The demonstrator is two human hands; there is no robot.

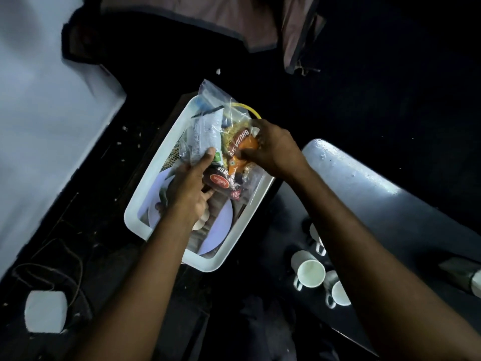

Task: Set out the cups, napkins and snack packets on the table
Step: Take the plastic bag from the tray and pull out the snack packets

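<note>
- Snack packets (235,149) in a clear bag are gripped by both hands, left hand (190,188) and right hand (276,149), fingers closed on them.
- White basket (156,175) lies beneath; cups (311,272) stand on the worktop (390,220).

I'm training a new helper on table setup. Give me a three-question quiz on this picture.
1. True or false: both hands are on the clear bag of snack packets.
2. Where are the white cups? A) in the tub B) on the dark surface right of the tub C) in the bag
3. What colour is the tub?

Key:
1. True: left hand and right hand hold the bag.
2. B: the cups stand outside the tub.
3. White.
</note>
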